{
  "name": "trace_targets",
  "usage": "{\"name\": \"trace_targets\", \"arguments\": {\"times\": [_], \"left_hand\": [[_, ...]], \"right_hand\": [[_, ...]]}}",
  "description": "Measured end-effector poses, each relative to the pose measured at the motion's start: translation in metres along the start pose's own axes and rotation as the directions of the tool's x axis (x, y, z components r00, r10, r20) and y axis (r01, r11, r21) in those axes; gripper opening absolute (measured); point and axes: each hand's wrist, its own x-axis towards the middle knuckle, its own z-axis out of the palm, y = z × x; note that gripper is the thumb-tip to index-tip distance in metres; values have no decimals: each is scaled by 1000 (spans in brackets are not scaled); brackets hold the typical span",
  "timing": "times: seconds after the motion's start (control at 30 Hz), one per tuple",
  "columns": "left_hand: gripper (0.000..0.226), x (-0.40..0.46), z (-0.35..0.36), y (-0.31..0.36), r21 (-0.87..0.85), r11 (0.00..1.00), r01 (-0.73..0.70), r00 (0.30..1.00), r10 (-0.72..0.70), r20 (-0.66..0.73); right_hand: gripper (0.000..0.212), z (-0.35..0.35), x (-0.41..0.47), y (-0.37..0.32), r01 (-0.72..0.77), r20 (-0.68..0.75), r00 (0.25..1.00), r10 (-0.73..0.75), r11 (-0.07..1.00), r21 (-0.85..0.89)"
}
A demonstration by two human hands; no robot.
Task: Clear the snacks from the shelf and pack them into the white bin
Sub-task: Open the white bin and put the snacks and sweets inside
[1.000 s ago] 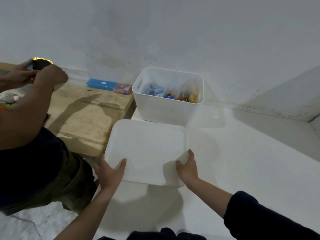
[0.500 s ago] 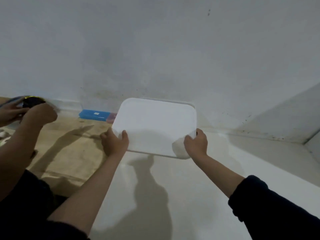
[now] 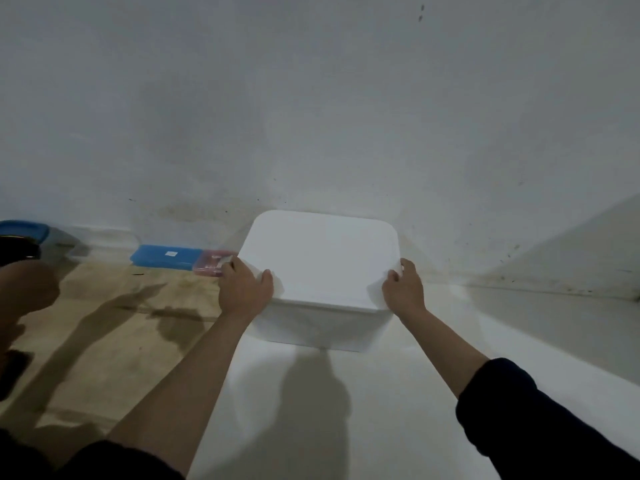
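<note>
A lid (image 3: pixel 320 258) is being held down on the white bin (image 3: pixel 318 329).
Its front corners are being gripped by the left hand (image 3: pixel 244 289) and right hand (image 3: pixel 403 289), fingers curled over the edges.

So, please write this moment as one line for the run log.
step: closing bin | lid: on white bin | left hand: holds lid's left edge | right hand: holds lid's right edge | snacks: hidden
</note>
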Motion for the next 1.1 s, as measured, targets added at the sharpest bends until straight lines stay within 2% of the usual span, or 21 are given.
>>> {"name": "trace_targets", "arguments": {"times": [0.13, 0.27, 0.43, 0.5, 0.57, 0.67, 0.73, 0.8, 0.9, 1.0, 1.1], "left_hand": [[68, 0, 4, -7, 20, 1000, -20, 999, 20, -28], [63, -6, -1, -11, 119, 989, -83, 992, 93, -81], [57, -8, 3, -18, -10, 990, -144, 982, 141, -128], [58, -5, 12, -23, -120, 981, -155, 976, 134, -170], [60, -2, 21, -31, -153, 974, -168, 969, 135, -205], [58, 3, 24, -34, -151, 969, -193, 955, 150, -255], [56, 1, 25, -32, -105, 973, -205, 948, 171, -267], [59, -5, 17, -26, -64, 979, -194, 955, 174, -239], [65, -10, 6, -16, 106, 986, -126, 987, 135, -85], [63, -6, 8, -18, 241, 967, -80, 996, 87, -18], [64, -8, -8, -11, 408, 910, -74, 997, 61, 47]], "right_hand": [[47, 4, -4, -1, 14, 17, 1000, -14, 999, -40], [47, 6, -5, 0, 29, 3, 1000, -29, 995, -94], [46, 9, -5, 3, -4, -38, 999, 2, 998, -66], [46, 11, -4, 6, -18, -58, 998, 17, 1000, -14], [45, 14, -3, 12, -30, -93, 995, 37, 997, 77], [43, 17, 1, 18, -28, -144, 987, 67, 965, 261], [42, 18, 1, 20, -20, -166, 983, 73, 954, 299], [42, 18, -2, 20, -3, -180, 982, 53, 963, 268], [43, 14, -8, 14, 7, -168, 986, 21, 987, 163], [38, 9, -14, 8, 27, -157, 987, -28, 1000, -9], [33, 4, -18, -3, -2, -66, 998, -12, 979, -206]]}}
